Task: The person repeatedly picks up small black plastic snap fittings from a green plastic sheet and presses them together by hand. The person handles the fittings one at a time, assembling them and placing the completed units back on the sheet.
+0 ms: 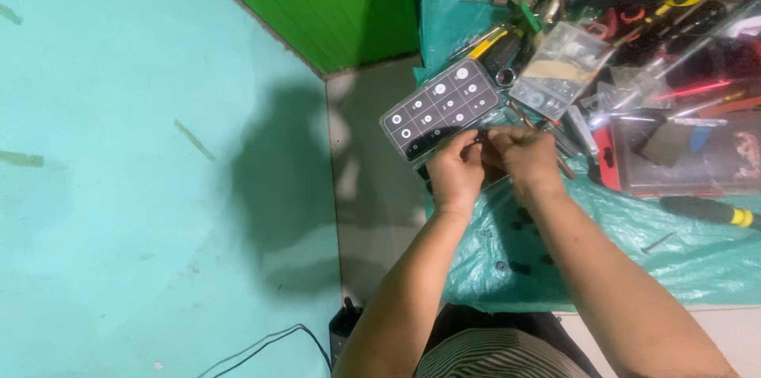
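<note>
both hands meet just below the black compartment tray (pixel 441 107), over the teal plastic sheet (pixel 682 247). left hand (pixel 456 172) is curled, fingertips pinched on a small dark part (pixel 476 139) at the tray's lower edge. right hand (pixel 527 158) is closed beside it, touching the left; what it grips cannot be told. the tray holds small pale round pieces. right of the tray lie a clear plastic box (pixel 559 69) and heaped hand tools.
</note>
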